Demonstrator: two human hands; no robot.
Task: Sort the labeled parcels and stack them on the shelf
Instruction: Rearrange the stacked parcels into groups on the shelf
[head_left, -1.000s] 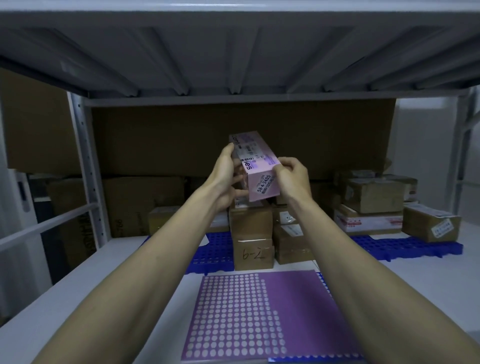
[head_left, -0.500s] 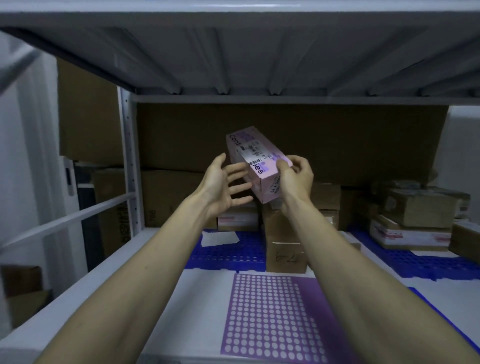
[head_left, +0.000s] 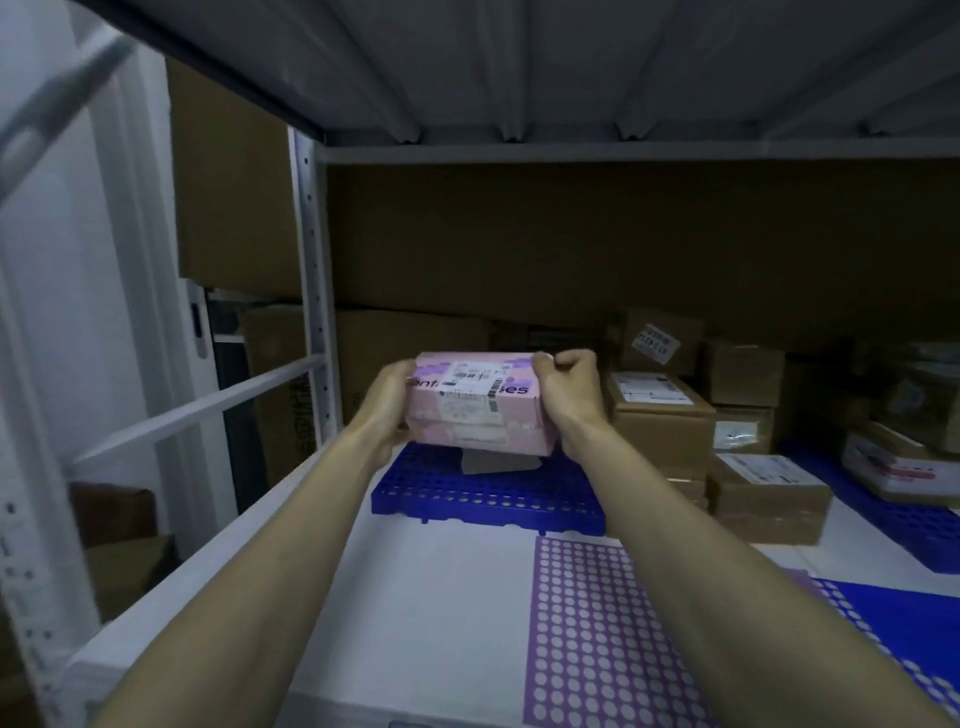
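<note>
Parcel (head_left: 478, 402) between both hands' grip

- White shelf (head_left: 441, 597) carries a blue grid mat (head_left: 488, 493) just below the fingers (head_left: 543, 361).
- Purple dotted sheet (head_left: 597, 634) lies nearer, lower right.
- Brown cartons (head_left: 769, 499) sit right of the fingers.

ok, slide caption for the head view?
Both hands hold a pink labeled parcel above the blue shelf mat.
</note>
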